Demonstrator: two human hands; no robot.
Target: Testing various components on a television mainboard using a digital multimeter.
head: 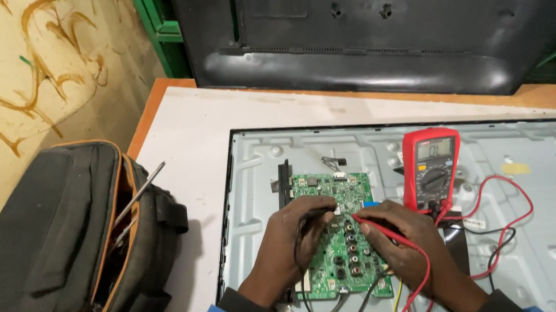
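Observation:
A green circuit board (339, 252) is mounted on the bare metal back of a flat screen panel (554, 211) lying on the table. My left hand (290, 241) pinches a black probe, its tip on the board's upper middle. My right hand (402, 240) grips a red probe (375, 230), pointing left onto the board. Both leads run to a red multimeter (430, 167) lying on the panel just right of the board. Red and black wires (497, 219) loop across the panel beside it.
An open black tool bag with orange trim (60, 259) sits at the table's left edge, with metal tool shafts (141, 189) sticking out. A black plastic screen back cover (382, 18) leans upright behind the panel. A yellowish stained wall is on the left.

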